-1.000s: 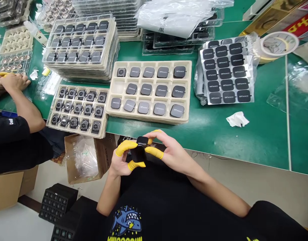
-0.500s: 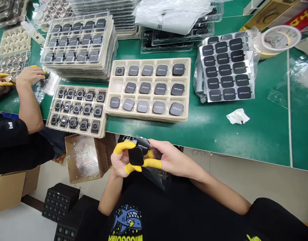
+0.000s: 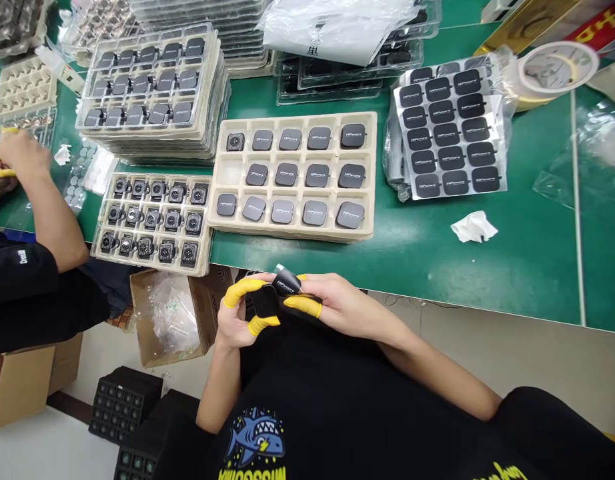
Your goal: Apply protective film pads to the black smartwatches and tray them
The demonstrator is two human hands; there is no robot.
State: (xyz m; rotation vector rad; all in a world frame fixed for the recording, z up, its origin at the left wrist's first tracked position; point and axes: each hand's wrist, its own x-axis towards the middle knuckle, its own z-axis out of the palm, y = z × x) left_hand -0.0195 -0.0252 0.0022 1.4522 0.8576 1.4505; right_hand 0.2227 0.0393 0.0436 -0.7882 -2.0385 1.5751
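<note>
My left hand [image 3: 233,317], with yellow finger cots on thumb and finger, grips a black square smartwatch case [image 3: 264,303] by its edges, dark face toward me. At its upper right edge, my right hand [image 3: 345,307] pinches a curved black film [image 3: 286,281] printed "HiFuture" between cot-covered fingers. Whether the film touches the watch I cannot tell. Beyond my hands, a beige tray [image 3: 229,172] carries rows of watches topped with the same printed film. One watch in its back left cell lies with its sensor side up, and the cell in front of it is bare.
Left of that tray stands another tray [image 3: 152,261] of watches, sensor side up, with stacked trays [image 3: 152,143] behind. Film sheets [image 3: 450,143], a tape roll [image 3: 557,70] and crumpled tissue [image 3: 473,227] lie rightward. A co-worker's arm [image 3: 57,207] works at far left. A cardboard box [image 3: 207,303] sits below the table.
The printed film has tilted and moved off the watch face toward its upper right edge. A clear plastic piece below my right hand no longer shows. The co-worker's hands have shifted left.
</note>
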